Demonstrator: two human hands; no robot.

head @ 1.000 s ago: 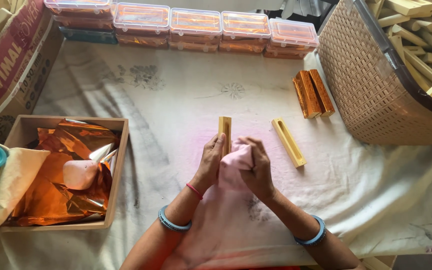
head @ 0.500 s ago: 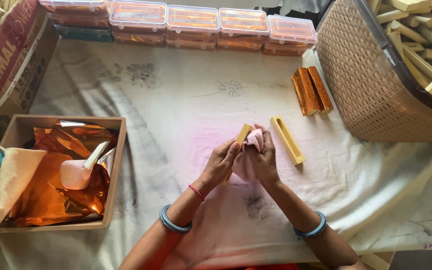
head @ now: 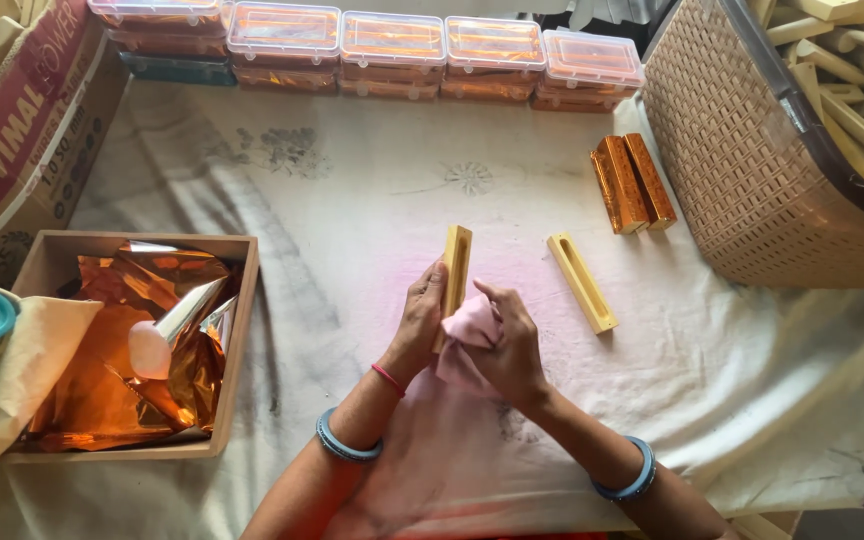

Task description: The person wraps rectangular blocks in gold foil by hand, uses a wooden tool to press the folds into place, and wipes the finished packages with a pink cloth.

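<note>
Risk: the wooden stick point(head: 455, 270) could slip from the left hand point(head: 420, 325) — its grip is only at the lower end, while the right hand point(head: 505, 345), clenched on a pink cloth point(head: 467, 340), presses against it. Stick held above the white sheet point(head: 352, 200); a second grooved stick point(head: 582, 282) lies just beyond.

Pale yellow wooden block point(head: 455, 270), long and narrow, groove along upper face, stood nearly upright, tilted slightly, lower end hidden in grip. Held above middle of white cloth point(head: 352, 200), nearer its front edge than back. Left hand point(head: 420, 325) clasped block's lower left side; right hand point(head: 507, 345) pressed pink rag point(head: 470, 335) against its lower right side. Rag crumpled, soft, pale pink, bunched between right palm and block, touching block.
</note>
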